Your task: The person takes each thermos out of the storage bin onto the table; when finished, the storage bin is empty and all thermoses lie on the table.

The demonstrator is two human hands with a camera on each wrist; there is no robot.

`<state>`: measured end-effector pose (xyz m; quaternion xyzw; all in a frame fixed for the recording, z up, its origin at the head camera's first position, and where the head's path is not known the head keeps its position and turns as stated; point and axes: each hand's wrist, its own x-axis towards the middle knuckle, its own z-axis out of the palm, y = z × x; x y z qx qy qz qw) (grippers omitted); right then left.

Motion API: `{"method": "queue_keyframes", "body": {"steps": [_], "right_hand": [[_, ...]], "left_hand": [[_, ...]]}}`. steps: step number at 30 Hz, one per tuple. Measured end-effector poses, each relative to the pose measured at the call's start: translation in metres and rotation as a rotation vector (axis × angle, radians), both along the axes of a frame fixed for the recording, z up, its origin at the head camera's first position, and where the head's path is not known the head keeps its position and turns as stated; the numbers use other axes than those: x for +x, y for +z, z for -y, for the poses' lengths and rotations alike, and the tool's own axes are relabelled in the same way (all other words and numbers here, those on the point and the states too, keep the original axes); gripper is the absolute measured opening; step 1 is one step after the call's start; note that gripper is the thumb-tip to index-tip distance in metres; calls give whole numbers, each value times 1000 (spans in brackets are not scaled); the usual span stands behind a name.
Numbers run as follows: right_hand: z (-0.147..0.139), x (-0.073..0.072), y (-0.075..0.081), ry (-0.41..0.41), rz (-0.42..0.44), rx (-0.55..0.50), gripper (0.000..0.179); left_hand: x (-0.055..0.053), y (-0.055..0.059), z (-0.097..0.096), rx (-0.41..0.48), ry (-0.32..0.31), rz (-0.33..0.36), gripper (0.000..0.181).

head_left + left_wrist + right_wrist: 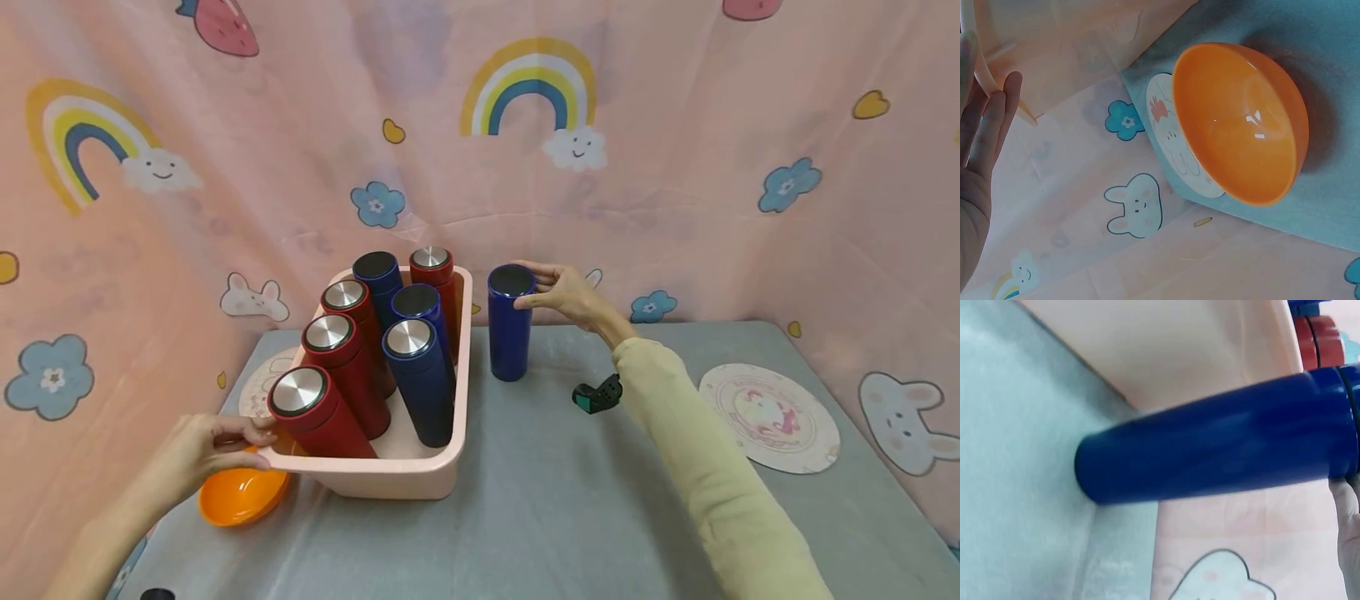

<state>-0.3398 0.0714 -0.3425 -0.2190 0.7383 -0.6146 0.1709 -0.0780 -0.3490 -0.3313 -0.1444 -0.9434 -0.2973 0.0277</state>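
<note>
seven insulated flasks (351,383) sit in the pink bin (390,480) my left hand (204,447) pinches; to its right, my right hand (567,295) grips a blue flask (510,340): mid-transfer, i judge, wanting steady upright control next.

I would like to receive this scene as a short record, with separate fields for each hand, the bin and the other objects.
Left hand: grips the rim of the pink bin, near left corner
Right hand: holds a blue bottle near its top
Bottle pose: upright, right of the bin; contact with table unclear
Bin contents: four red bottles, three blue bottles
Other objects: orange bowl, round mat, small black device
</note>
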Motion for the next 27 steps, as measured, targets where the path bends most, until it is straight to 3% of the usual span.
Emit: {"method": "queue_keyframes", "body": {"steps": [4,11,27], "right_hand": [[-4,-3,2,-14,-19,48,71],[-6,-11,5,3,-24,100,68],[-3,-15,7,20,-14,87,71]], "left_hand": [[-1,2,-1,-14,9,-8,19],[-1,4,-2,-14,27,38,18],[-1,2,-1,-21,20,-12,19]]}}
